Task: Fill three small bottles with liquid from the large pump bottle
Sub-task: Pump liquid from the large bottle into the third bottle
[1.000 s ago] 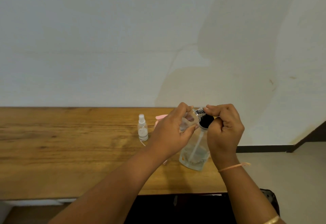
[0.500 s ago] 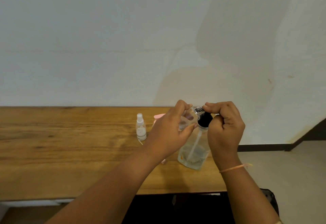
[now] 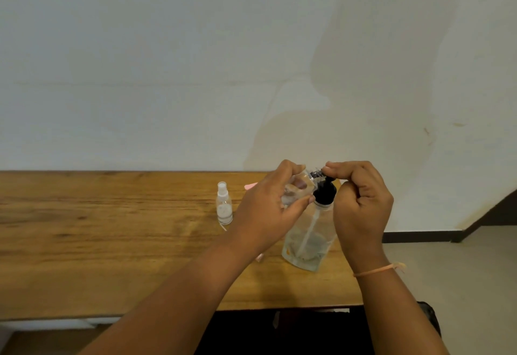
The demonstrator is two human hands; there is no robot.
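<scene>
Clear small bottle gripped by left hand; right hand, pinching pump bottle head, may squirt beside its mouth.

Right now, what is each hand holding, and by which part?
The left hand grips a small clear bottle round its body. The right hand pinches the top of the black pump head of the large pump bottle.

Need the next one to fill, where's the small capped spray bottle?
In the head view, the small spray bottle stands upright on the wooden table, just left of the left hand.
</scene>
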